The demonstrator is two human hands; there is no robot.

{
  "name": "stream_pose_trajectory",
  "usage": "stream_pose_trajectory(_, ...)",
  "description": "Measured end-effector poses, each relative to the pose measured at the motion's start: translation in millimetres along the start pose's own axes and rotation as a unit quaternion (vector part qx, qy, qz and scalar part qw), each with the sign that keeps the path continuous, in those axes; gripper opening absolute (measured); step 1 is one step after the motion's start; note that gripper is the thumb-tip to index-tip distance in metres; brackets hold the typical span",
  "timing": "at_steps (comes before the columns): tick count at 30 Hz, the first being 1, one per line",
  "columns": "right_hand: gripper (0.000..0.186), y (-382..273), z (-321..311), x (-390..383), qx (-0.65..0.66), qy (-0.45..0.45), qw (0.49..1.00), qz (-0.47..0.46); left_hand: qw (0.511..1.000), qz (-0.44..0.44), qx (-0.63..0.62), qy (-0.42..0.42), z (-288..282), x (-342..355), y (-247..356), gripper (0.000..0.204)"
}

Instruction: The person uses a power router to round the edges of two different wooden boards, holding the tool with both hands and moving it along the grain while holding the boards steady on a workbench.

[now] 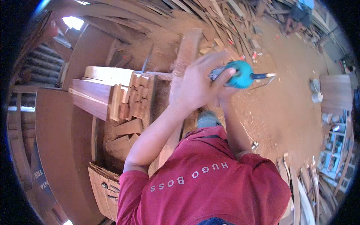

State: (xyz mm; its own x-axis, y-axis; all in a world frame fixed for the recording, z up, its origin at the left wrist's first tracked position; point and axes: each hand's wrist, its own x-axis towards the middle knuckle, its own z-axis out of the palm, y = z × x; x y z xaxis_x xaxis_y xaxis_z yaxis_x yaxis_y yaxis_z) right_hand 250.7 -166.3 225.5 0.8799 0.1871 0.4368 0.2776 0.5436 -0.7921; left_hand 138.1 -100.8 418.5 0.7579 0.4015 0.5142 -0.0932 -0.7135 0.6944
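Observation:
A teal power tool [240,75] with a rounded, ribbed housing is held up over a long, dust-covered wooden board [190,43]. My left hand [195,84] closes round its darker end, the thumb lying along the housing; motion blurs the fingers. Partly hidden below the tool, my right hand [225,93] presses up against it and seems to grip it from the underside. From the right end of the housing sticks a black sleeve [258,76], and a thin cord bends back beneath it. The tool's working end is covered by my hands.
Left of the board, cut wooden pieces [92,93] are stacked. A wooden box front [103,191] stands lower left. Offcuts [221,22] pile up at the far side, more strips [300,187] lie lower right. Another person [300,17] is at the far right. Sawdust covers the floor [288,112].

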Motion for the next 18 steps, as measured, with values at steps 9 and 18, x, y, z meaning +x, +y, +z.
stream_pose_trajectory(9,0.040,-112.8,-339.8,-51.8,-0.096,0.514,0.852,0.013,0.973,-0.220,0.061,0.029,43.7,-220.8,-115.4,0.033)
stream_pose_trajectory(18,0.055,-277.3,-517.4,-146.4,-0.144,0.771,0.601,-0.154,0.769,-0.610,-0.110,-0.153,111.6,-440.0,-172.5,0.065)
